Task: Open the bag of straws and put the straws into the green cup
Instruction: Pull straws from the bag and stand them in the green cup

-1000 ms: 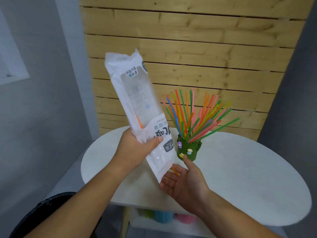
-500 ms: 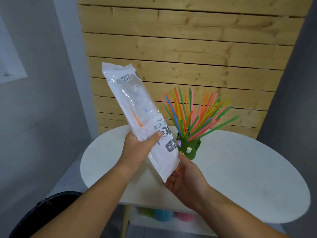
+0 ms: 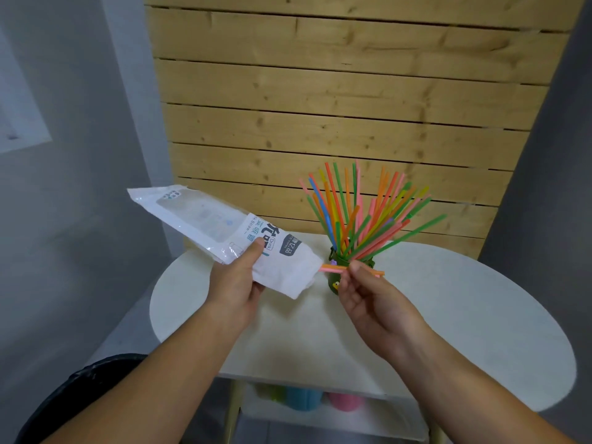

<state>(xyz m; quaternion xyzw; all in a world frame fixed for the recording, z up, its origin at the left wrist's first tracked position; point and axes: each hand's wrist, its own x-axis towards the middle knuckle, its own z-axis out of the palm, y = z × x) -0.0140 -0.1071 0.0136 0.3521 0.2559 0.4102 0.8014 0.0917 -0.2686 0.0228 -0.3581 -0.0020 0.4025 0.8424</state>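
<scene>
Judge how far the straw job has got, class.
Done: bag open, most straws fanned in the green cup. In hand: left hand holds the seemingly empty bag; right hand pinches the last straws beside its mouth. Left: drop these into the cup.

Bag (image 3: 224,232) left of cup (image 3: 334,282) on table (image 3: 480,315)

The right hand (image 3: 365,293) covers most of the green cup (image 3: 334,283), so only a sliver of its wall shows. How many loose straws (image 3: 333,268) the fingers pinch is unclear, perhaps two. The bag (image 3: 224,232) print is too small to read. Cups (image 3: 302,399) on the lower shelf are blurred.
</scene>
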